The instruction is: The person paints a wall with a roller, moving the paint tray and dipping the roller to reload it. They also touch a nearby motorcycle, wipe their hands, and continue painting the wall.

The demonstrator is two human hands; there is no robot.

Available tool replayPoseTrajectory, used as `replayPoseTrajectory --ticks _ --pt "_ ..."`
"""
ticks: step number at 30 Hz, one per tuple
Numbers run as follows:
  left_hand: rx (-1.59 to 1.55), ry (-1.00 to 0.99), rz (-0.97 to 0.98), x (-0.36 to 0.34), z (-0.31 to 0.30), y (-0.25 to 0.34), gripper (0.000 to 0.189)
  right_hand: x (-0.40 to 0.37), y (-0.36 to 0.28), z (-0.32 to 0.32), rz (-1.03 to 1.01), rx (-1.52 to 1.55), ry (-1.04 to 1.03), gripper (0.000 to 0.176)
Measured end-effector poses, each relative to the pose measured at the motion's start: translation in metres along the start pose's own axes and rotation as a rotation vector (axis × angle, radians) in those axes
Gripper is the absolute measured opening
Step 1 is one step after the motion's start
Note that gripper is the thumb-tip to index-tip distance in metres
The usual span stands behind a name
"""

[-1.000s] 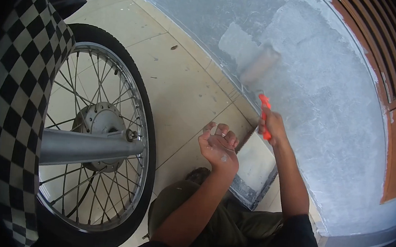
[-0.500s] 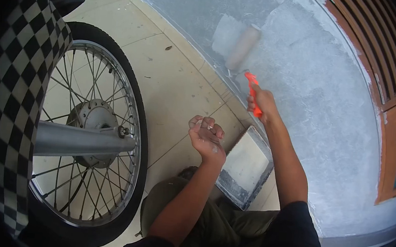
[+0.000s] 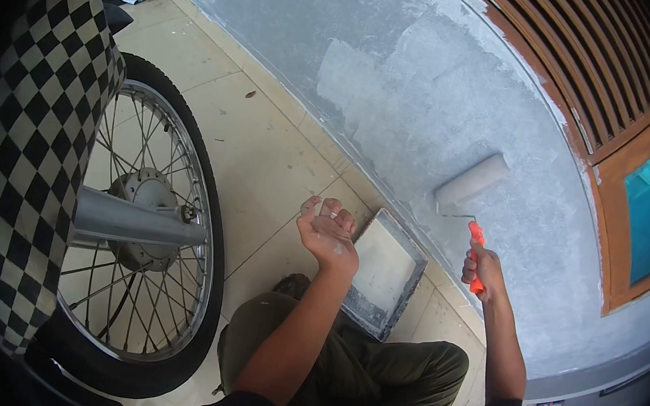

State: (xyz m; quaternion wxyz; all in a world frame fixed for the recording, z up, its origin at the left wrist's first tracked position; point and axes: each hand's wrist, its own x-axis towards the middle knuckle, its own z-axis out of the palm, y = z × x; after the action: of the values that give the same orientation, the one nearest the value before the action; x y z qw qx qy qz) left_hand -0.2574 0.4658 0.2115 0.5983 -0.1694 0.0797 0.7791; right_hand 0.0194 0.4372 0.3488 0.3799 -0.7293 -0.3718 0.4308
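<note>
My right hand [image 3: 488, 272] is closed round the orange handle of a paint roller [image 3: 473, 180]. The roller's pale sleeve lies against the grey wall [image 3: 407, 78], which carries lighter, patchy paint. Palm up, my left hand [image 3: 329, 239] is held above the floor with its fingers loosely curled and apart; nothing shows in it, and pale smears mark the palm. Just to its right, a dark-rimmed paint tray [image 3: 408, 296] sits on the floor with whitish paint inside. My left forearm and knee cover part of the tray's near side.
A spoked motorcycle wheel [image 3: 213, 270] stands at the left, beside a checkered cover [image 3: 42, 129]. Brown wooden louvres [image 3: 566, 54] and a window frame [image 3: 616, 231] border the wall at right. Beige floor tiles [image 3: 266, 166] run along its base.
My right hand has carried the roller along the wall, rightward and down in view. My left hand stays nearly in place, its fingers slightly more spread. The view has shifted a little.
</note>
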Motion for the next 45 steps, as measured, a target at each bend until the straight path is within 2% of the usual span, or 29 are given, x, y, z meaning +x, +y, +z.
replayPoseTrajectory --ticks 4,11,15,19,26,28,30,34,37,40,45 --pt "0.021 0.036 0.005 0.012 -0.009 0.005 0.027 0.046 -0.046 0.1 -0.108 -0.033 -0.152 0.036" --pt "0.042 0.081 0.046 0.044 -0.015 0.003 0.028 0.154 -0.174 0.3 -0.274 -0.032 -0.417 0.032" --pt "0.074 0.049 0.093 0.05 -0.019 0.008 0.027 0.164 -0.202 0.334 -0.326 -0.033 -0.439 0.031" --pt "0.067 0.061 0.115 0.049 -0.018 0.013 0.027 0.148 -0.174 0.268 -0.287 -0.095 -0.395 0.031" --pt "0.088 0.015 0.101 0.019 -0.013 0.015 0.027 0.057 -0.066 0.069 -0.255 -0.197 -0.148 0.036" --pt "0.08 0.039 0.066 0.014 -0.011 0.016 0.027 0.047 -0.027 0.011 -0.305 -0.419 0.028 0.042" --pt "0.072 0.024 0.054 0.009 -0.009 0.017 0.028 0.057 0.025 -0.058 -0.625 -0.916 0.338 0.046" --pt "0.07 -0.039 0.019 0.001 -0.007 0.019 0.03 0.014 0.061 -0.123 -0.605 -1.079 0.491 0.044" --pt "0.083 -0.038 0.024 -0.008 0.002 0.017 0.031 0.005 0.075 -0.14 -0.657 -1.139 0.554 0.043" --pt "0.062 -0.047 -0.014 -0.006 -0.003 0.006 0.031 0.016 0.06 -0.114 -0.708 -1.167 0.524 0.043" --pt "0.057 -0.048 -0.046 0.002 -0.015 0.005 0.031 0.089 0.01 0.0 -0.855 -1.094 0.423 0.043"
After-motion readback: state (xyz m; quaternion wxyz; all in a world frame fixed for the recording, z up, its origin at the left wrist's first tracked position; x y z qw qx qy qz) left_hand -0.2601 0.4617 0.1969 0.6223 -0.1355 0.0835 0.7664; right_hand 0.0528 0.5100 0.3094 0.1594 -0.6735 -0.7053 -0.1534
